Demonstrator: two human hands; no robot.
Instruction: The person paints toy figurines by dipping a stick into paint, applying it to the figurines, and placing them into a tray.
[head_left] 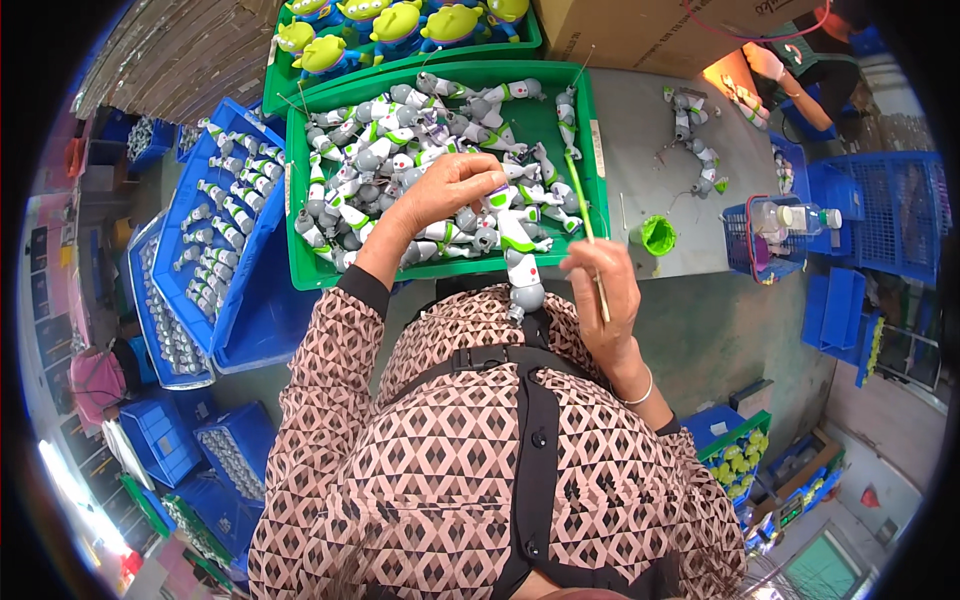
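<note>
My left hand (448, 192) is closed, its thumb and fingers pinching a white, grey and green toy limb (520, 262) over the near edge of a green tray (400, 73). In my right hand (608, 292) is a thin paintbrush (583, 205). Its green tip points away from me, above the tray's right part. The brush passes to the right of the held limb and looks apart from it. Many similar toy limbs (375, 150) lie heaped in the tray. On the grey table to the right stands a small cup of bright green paint (657, 236).
Behind the tray, another green tray (532, 45) holds green-headed figures (397, 22). Several limbs (690, 115) lie on the grey table (640, 150). A blue basket (738, 235) holds bottles (800, 218). Blue trays (165, 262) of limbs stand at left; a person (800, 85) works far right.
</note>
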